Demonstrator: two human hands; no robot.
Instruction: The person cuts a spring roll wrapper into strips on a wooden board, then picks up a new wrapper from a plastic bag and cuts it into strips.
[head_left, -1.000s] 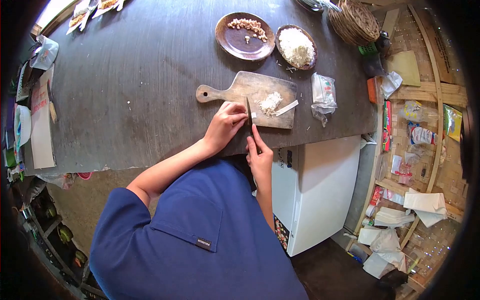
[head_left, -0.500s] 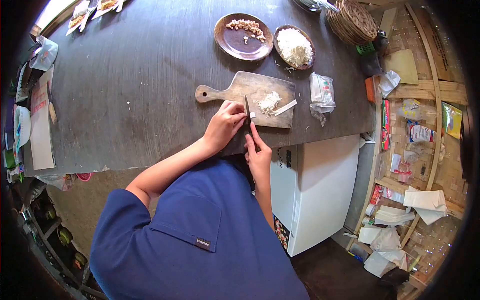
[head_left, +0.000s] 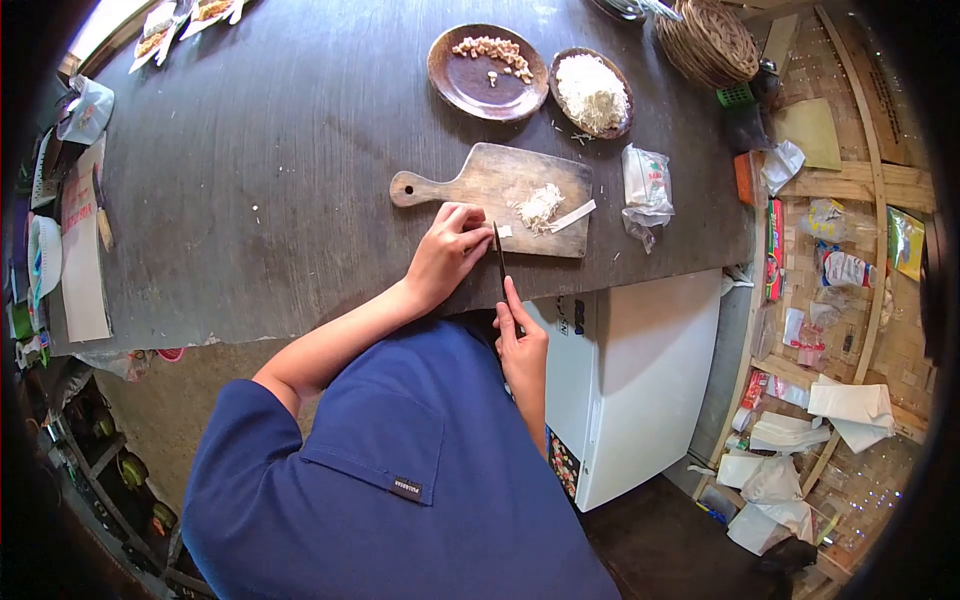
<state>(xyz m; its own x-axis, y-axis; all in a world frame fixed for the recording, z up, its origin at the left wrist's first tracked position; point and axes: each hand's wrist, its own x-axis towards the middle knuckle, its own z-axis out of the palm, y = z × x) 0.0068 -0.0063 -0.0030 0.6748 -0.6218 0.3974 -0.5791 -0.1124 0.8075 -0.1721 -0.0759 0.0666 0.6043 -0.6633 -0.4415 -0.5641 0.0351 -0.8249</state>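
My right hand (head_left: 520, 335) is wrapped round the handle of a knife (head_left: 501, 260), its dark blade pointing away from me, the tip at the near edge of a wooden cutting board (head_left: 475, 180). At the board's near left, the fingers of my left hand (head_left: 449, 248) are bent together beside a small white piece (head_left: 504, 231). Whether those fingers grip part of it is hidden. A heap of thin white shreds (head_left: 541, 207) and a flat white strip (head_left: 573, 216) lie on the board's right half.
Beyond the board stand a brown plate (head_left: 455, 85) with small tan pieces and a bowl heaped with white shreds (head_left: 592, 93). A clear plastic packet (head_left: 647, 187) lies right of the board. A white refrigerator (head_left: 655, 380) stands below the table's front edge.
My right hand has drawn the knife back toward me, so its tip has come down to the board's near part. My left hand stays nearly in place.
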